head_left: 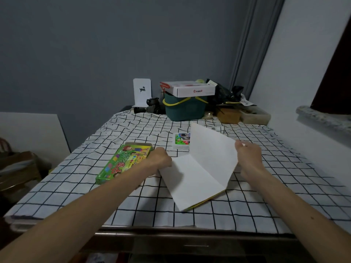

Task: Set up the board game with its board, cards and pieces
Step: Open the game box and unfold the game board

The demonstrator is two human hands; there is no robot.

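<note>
A folded white game board [197,168] lies partly open on the checked tablecloth [76,179], white back up, with a yellow-green edge showing underneath. My left hand [159,158] grips its left edge. My right hand [247,156] pinches the raised right flap, which stands tilted up. The green and yellow game box [123,162] lies left of the board, next to my left hand. A small stack of picture cards [181,140] sits behind the board, partly hidden by the lifted flap.
At the table's far end stand a dark green basket [184,109] with a white carton on top, a white bookend [142,91], dark clutter and plastic containers [254,113]. A wall and window sill [322,118] are close on the right. The table's front edge [190,234] is near me.
</note>
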